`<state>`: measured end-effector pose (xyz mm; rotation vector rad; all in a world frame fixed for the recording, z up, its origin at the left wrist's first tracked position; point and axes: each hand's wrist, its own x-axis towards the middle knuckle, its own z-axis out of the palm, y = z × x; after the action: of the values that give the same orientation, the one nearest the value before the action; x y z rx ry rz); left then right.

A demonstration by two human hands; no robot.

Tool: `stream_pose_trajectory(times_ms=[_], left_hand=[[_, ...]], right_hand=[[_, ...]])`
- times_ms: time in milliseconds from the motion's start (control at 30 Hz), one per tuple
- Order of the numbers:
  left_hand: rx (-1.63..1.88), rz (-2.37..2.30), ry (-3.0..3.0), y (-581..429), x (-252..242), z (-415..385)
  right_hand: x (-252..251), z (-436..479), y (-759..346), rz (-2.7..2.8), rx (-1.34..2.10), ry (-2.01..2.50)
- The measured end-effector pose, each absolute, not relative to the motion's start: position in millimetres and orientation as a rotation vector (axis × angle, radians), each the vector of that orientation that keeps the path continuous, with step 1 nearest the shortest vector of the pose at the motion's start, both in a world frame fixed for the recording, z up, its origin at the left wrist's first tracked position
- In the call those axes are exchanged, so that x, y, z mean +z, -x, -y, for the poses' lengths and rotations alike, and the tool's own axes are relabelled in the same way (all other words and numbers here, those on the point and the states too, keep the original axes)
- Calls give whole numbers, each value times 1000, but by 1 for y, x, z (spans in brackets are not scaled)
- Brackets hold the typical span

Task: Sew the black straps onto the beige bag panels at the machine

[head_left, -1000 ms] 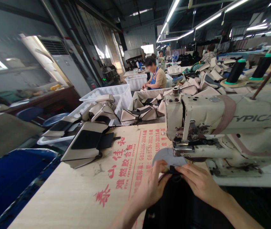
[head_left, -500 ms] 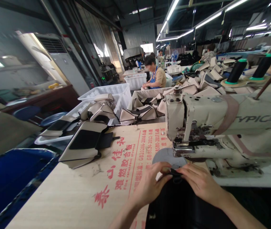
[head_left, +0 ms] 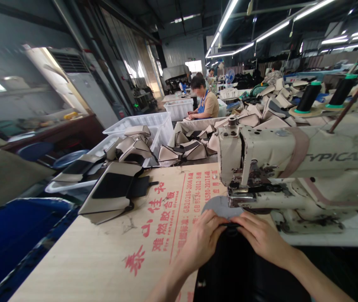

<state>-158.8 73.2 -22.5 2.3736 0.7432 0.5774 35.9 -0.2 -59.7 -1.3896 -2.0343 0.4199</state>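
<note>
Both hands meet at the top edge of a black piece of material (head_left: 241,268), which hangs down toward me. My left hand (head_left: 205,235) pinches that edge from the left, fingertips closed. From the right, my right hand (head_left: 257,237) grips the same edge, its fingers close to the left ones. What lies right under the fingertips is mostly hidden. Just beyond the hands are a grey rounded plate (head_left: 218,205) and the head of a sewing machine (head_left: 244,167); the black material is apart from the needle area.
A beige and black sewn piece (head_left: 112,191) lies on the plywood table (head_left: 103,256). White plastic bins (head_left: 163,130) with similar pieces stand behind it. A blue-lined container (head_left: 18,243) is at left. Black thread spools (head_left: 309,97) top the machine. A co-worker (head_left: 205,98) sits farther back.
My fingers have closed in over the black material's top edge, covering the small folded part seen before. The left hand has shifted slightly, and the view has moved a little.
</note>
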Motion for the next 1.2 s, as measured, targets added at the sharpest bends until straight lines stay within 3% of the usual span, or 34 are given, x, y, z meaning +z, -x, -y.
stream_pose_trajectory(times_ms=[533,800,1200], left_hand=[[522,-629,-2376,159,-19,-81],[700,-871,-2303,158,-35,-75],[504,-712,-2362,153,-19,-86]], right_hand=[[-60,-7,-29,2107,328,1424],[-64,-7,-25,2013,202,1472],[-58,-8,-27,2110,221,1471]])
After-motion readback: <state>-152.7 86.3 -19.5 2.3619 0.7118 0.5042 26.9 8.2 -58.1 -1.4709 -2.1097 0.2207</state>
